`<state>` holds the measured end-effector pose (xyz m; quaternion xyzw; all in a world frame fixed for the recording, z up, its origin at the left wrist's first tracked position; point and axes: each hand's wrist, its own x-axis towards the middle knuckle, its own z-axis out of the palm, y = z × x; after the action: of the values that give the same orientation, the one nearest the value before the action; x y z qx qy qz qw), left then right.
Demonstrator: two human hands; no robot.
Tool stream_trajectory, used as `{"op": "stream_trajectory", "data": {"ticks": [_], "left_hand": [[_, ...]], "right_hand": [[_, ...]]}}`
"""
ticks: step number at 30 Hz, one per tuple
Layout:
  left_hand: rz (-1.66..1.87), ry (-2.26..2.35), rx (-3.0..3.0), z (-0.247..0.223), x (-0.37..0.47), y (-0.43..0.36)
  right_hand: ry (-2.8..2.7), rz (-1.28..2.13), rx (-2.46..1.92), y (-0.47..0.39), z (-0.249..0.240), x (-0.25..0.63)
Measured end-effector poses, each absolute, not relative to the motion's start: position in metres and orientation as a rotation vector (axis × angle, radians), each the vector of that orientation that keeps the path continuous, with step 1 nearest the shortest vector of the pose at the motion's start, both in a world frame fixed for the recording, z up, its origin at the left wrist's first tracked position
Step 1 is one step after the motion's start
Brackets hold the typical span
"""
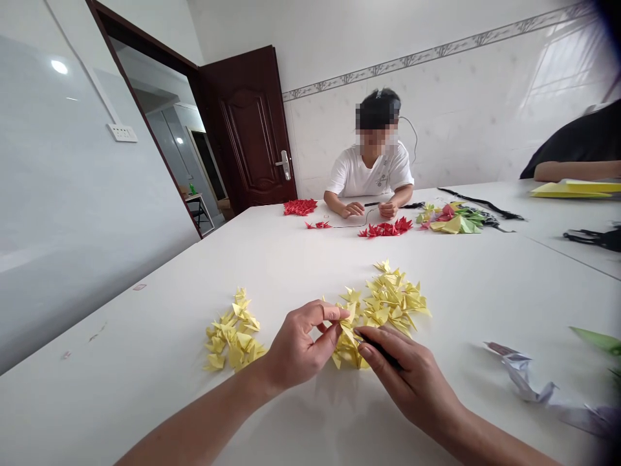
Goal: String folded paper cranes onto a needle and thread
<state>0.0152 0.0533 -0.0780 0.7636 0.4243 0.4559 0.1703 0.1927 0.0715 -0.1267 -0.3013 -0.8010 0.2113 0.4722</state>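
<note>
My left hand [301, 343] pinches a yellow folded-paper crane [346, 329] between thumb and fingertips. My right hand [412, 375] is closed round a slim black-handled tool [383, 351], its thin tip meeting the crane; whether it has gone through the paper I cannot tell. Behind and below both hands lies a heap of yellow paper cranes [395, 299], partly hidden by my fingers. To the left of my left hand, a second group of yellow cranes [231, 340] rests on the white table [174, 323].
Across the table sits a person in a white shirt [371, 171], near red paper cranes [388, 228]. Mixed coloured cranes [456, 219] lie to that person's side. Whitish cranes [521, 375] are at my right. Yellow paper sheets [575, 189] lie by another person's arm [577, 171].
</note>
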Motion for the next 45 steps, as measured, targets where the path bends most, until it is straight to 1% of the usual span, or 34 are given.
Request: {"op": "stream_trajectory", "data": {"ticks": [5, 13, 19, 25, 28, 30, 33, 35, 39, 45], "left_hand": [[1.286, 1.197, 2.155, -0.078, 0.015, 0.053], [1.298, 1.462, 1.979, -0.086, 0.007, 0.063], [1.234, 1.53, 1.916, -0.091, 0.004, 0.07], [1.177, 1.475, 2.037, -0.103, 0.003, 0.071], [1.065, 1.504, 2.217, -0.088, -0.011, 0.076], [0.936, 1.654, 2.29, -0.069, -0.032, 0.081], [0.659, 2.207, 2.149, -0.044, -0.078, 0.089], [0.599, 2.396, 2.018, -0.036, -0.111, 0.094], [0.426, 2.589, 1.799, -0.044, -0.158, 0.097], [0.264, 2.531, 1.706, -0.061, -0.172, 0.099]], "right_hand": [[-1.966, 0.516, -0.74, 0.072, -0.126, 0.192], [-1.951, 0.478, -0.639, 0.071, -0.127, 0.193], [-2.216, 0.408, -0.344, 0.062, -0.123, 0.194], [-2.406, 0.433, -0.275, 0.056, -0.124, 0.192], [-2.431, 0.421, -0.288, 0.056, -0.127, 0.192], [-2.445, 0.409, -0.288, 0.057, -0.128, 0.192], [-2.45, 0.411, -0.27, 0.058, -0.13, 0.193], [-2.463, 0.424, -0.287, 0.059, -0.132, 0.193], [-2.507, 0.429, -0.341, 0.06, -0.136, 0.195], [-2.523, 0.426, -0.367, 0.06, -0.139, 0.196]]}}
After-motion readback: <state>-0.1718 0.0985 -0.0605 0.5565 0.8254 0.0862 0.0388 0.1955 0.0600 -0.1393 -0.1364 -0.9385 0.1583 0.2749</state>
